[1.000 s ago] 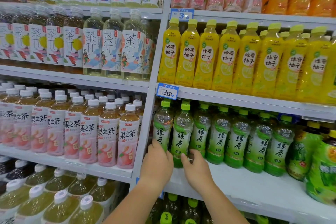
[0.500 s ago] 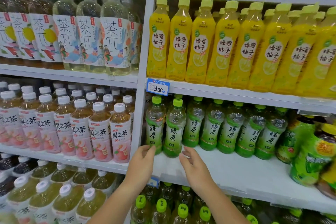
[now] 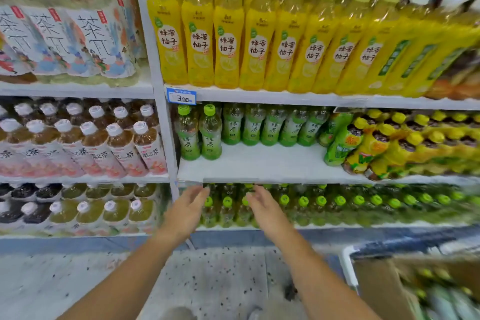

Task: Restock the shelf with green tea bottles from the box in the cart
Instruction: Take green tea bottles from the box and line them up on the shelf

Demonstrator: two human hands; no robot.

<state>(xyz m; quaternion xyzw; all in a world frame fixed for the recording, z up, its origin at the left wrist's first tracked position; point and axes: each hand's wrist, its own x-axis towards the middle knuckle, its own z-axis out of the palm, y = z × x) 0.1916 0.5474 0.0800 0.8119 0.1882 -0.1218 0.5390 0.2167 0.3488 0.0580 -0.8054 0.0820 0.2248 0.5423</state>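
Green tea bottles (image 3: 198,135) with green caps and green labels stand on the white middle shelf (image 3: 262,163). Two stand forward at the shelf's left end; a row of several more (image 3: 270,127) stands further back. My left hand (image 3: 185,212) and my right hand (image 3: 267,213) hang below the shelf's front edge, apart from the bottles, fingers spread and holding nothing. At the bottom right a cardboard box (image 3: 381,288) holds blurred green-capped bottles (image 3: 446,296) inside a white cart frame (image 3: 346,265).
Yellow honey-pomelo bottles (image 3: 228,31) fill the shelf above. Green and yellow bottles (image 3: 376,143) lean at the right of the tea shelf. Green-capped bottles (image 3: 322,210) line the bottom shelf behind my hands. Peach tea bottles (image 3: 98,143) sit left. Speckled floor (image 3: 220,280) lies below.
Both hands have let go of the two front green tea bottles and dropped below the shelf edge. The view has tilted down and back, bringing the floor, cart and box into sight.
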